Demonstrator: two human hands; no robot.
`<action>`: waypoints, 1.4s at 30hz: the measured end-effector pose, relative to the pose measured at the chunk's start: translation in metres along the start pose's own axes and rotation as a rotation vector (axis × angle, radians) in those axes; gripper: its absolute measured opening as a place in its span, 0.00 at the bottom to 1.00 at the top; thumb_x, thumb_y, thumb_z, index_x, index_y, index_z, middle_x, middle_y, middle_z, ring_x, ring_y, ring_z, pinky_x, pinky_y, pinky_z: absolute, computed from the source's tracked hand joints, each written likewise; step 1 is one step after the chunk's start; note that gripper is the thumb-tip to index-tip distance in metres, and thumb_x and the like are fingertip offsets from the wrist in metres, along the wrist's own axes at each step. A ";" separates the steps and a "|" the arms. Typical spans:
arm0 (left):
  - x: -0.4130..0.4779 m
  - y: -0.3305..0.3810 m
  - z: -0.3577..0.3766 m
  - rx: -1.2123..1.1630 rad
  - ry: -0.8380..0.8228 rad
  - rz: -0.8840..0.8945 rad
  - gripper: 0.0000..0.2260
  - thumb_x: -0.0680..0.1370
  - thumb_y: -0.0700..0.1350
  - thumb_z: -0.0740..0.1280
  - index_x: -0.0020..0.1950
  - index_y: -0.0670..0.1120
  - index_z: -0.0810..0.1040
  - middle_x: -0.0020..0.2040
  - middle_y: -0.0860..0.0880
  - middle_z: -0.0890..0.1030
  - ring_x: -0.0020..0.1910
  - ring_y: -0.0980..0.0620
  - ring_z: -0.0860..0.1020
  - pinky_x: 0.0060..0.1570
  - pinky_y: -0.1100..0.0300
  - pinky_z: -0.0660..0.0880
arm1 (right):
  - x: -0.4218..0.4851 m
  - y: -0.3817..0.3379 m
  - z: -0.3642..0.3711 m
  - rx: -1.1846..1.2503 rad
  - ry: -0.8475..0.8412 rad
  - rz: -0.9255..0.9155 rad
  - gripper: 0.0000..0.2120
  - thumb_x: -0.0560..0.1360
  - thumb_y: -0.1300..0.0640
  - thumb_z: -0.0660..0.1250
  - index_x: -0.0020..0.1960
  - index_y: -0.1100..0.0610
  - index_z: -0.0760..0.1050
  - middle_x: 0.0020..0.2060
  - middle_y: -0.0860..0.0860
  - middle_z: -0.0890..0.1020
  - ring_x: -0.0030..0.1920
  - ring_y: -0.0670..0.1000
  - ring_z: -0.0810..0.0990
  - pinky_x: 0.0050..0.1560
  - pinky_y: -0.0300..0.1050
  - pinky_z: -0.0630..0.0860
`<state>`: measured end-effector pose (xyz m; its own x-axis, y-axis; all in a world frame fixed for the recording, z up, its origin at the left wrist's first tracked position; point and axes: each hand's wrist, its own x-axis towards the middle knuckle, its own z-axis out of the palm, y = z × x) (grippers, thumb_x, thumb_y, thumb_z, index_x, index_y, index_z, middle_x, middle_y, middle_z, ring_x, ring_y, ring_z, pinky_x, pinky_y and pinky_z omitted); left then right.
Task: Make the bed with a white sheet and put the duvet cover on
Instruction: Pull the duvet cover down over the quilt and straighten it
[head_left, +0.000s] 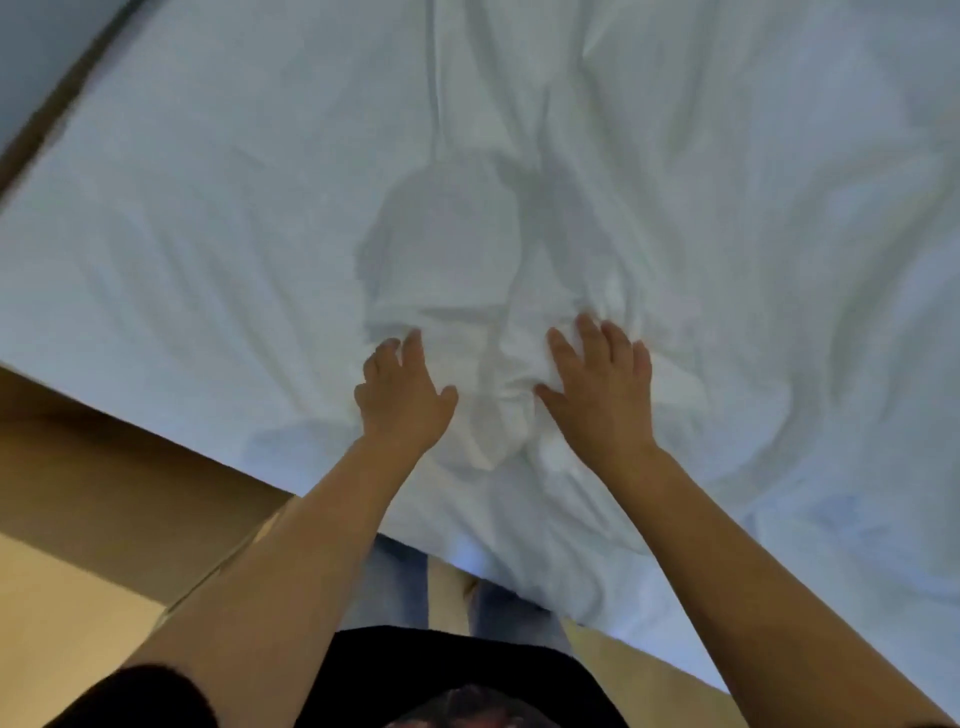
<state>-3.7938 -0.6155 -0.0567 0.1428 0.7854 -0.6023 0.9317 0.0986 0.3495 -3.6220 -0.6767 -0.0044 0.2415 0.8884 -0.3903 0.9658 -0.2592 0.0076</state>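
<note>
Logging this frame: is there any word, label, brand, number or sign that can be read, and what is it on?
No readable text in this frame.
White sheet: plain, with no tag, label or print showing.
Dark top: a reddish print at the bottom edge, cut off and too blurred to tell whether it holds any letters.
Left hand and right hand: bare, nothing written on them.

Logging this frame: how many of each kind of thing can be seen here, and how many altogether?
Hands: 2, the left hand and the right hand, both pressing on the cloth.
White sheet: 1, the white sheet, wrinkled and bunched between the hands.
Legs in jeans: 2, the left leg and the right leg.
Total: 5.
</note>
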 end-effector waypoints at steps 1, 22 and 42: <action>0.010 -0.003 0.003 0.014 -0.028 -0.035 0.39 0.76 0.56 0.66 0.78 0.49 0.46 0.77 0.42 0.51 0.74 0.42 0.52 0.68 0.44 0.58 | 0.006 -0.002 0.004 0.046 0.043 -0.008 0.25 0.76 0.49 0.66 0.70 0.56 0.68 0.72 0.61 0.65 0.71 0.64 0.62 0.68 0.61 0.57; -0.033 0.091 -0.013 -0.882 -0.129 0.004 0.21 0.75 0.51 0.68 0.68 0.53 0.69 0.52 0.61 0.75 0.53 0.58 0.74 0.54 0.63 0.69 | -0.006 0.077 -0.065 1.379 0.519 0.590 0.19 0.81 0.56 0.57 0.33 0.54 0.75 0.29 0.43 0.76 0.31 0.37 0.72 0.36 0.31 0.71; -0.057 0.137 0.019 -0.806 0.067 0.122 0.06 0.79 0.49 0.63 0.55 0.56 0.74 0.39 0.58 0.76 0.34 0.69 0.74 0.36 0.78 0.68 | 0.009 0.099 -0.005 0.459 0.238 0.054 0.09 0.81 0.59 0.55 0.51 0.61 0.73 0.47 0.55 0.75 0.47 0.54 0.71 0.47 0.44 0.65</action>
<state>-3.6684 -0.6585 0.0117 0.1835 0.8512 -0.4917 0.3814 0.3993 0.8337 -3.5233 -0.6927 -0.0028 0.3566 0.9168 -0.1798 0.8232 -0.3993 -0.4036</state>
